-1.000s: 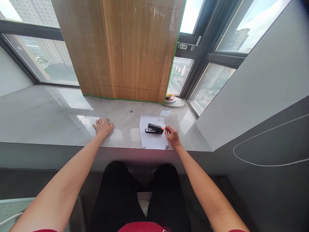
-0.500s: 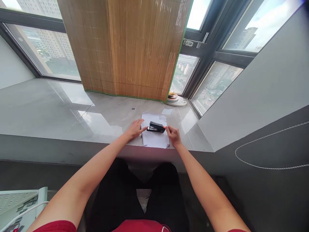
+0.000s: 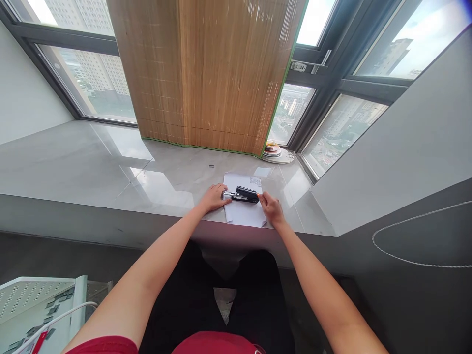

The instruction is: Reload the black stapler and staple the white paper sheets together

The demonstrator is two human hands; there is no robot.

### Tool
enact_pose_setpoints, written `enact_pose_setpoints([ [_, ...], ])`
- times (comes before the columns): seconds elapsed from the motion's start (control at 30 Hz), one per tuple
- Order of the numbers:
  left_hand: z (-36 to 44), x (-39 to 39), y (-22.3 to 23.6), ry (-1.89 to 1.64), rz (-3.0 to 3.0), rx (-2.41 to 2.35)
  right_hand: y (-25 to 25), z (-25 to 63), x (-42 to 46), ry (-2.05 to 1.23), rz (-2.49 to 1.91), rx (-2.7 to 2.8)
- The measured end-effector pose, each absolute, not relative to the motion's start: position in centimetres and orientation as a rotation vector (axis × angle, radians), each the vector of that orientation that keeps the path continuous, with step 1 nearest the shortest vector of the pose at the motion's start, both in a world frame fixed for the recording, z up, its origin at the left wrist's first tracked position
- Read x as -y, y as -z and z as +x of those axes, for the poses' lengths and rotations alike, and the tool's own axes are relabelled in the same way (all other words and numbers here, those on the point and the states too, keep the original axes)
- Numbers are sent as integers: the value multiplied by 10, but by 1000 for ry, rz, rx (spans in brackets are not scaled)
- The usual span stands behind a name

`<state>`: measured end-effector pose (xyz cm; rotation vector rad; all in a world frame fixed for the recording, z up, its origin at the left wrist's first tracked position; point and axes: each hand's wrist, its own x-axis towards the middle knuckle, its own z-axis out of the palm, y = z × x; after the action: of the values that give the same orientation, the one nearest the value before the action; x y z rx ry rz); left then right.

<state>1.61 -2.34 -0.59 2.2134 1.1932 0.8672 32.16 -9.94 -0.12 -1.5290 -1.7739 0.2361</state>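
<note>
A black stapler [image 3: 247, 194] lies across the white sheets of paper [image 3: 243, 214] on the sill. A slim silver part juts from its left end, with the black top piece raised slightly above it. My left hand [image 3: 213, 198] is closed around that silver end, thumb below and fingers above, and overlaps the paper's left edge. At the other end, my right hand [image 3: 272, 206] pinches the stapler's orange tip, which is mostly hidden by the fingers. Beyond the paper, a small dark strip, perhaps staples [image 3: 211, 166], rests on the sill.
The glossy tiled windowsill [image 3: 110, 182] ends at a front edge before my knees. A bamboo blind [image 3: 210, 73] hangs down to its back. Stacked plates [image 3: 275, 153] stand by the window corner. A white cord [image 3: 376, 246] loops at right; a white perforated object [image 3: 40, 305] is lower left.
The view has swung slightly, shifting the scene right. The silver part now sticks out farther from the stapler's left end, and my left hand has closed in on it. My right hand keeps its pinch.
</note>
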Motion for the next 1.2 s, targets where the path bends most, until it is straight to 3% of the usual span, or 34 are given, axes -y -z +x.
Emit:
enact_pose_setpoints([
  [0.17,15,23,5,-985,1986,-1092,-8,314,92,-83,-1432,1818],
  [0.4,13,35,-10,-1133,1815,-1002,-34,289,67,-441,-1464,2014],
  [0.57,13,43,-20,-1522,996,-869,-46,255,85,-123,-1392,1955],
  [0.7,8,35,-20,-1290,356,-658,-51,213,103,246,-1186,2105],
  [0.87,2,29,-21,-1221,227,-591,-44,182,103,515,-1018,2291],
  [1.2,1,29,-13,-1294,188,-544,-35,194,104,594,-975,2330],
])
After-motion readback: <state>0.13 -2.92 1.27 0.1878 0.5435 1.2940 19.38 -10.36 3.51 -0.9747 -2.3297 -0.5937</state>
